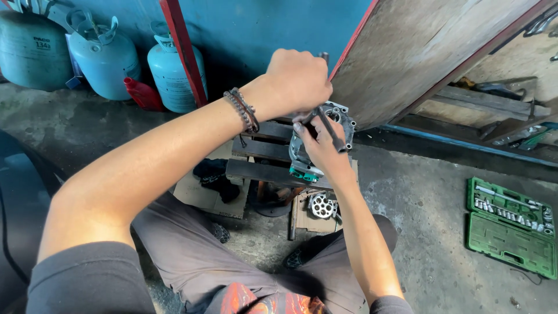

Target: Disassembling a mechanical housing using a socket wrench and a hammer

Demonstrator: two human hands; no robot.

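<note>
Left hand: fist closed over the upper end of a dark metal T-handle wrench, with a beaded bracelet on the wrist. The grip is tight around the tool's top; the shaft emerges below the fist and runs down and to the right.

Right hand: fingers wrapped against the side of a grey cast-metal housing with round bores and a green fitting at its base. The grip steadies the housing from below and in front; the wrench shaft crosses over the thumb, and its lower socket end lies just beside the housing's face.

The housing stands upright on a low stand of dark wooden slats, directly under the left fist and touching the right palm.

On the concrete floor beneath the stand lies a round silver plate with holes on cardboard. Well apart to the right sits an open green plastic socket-set case. Three pale blue gas cylinders stand against the blue wall behind, near a small red bottle.
</note>
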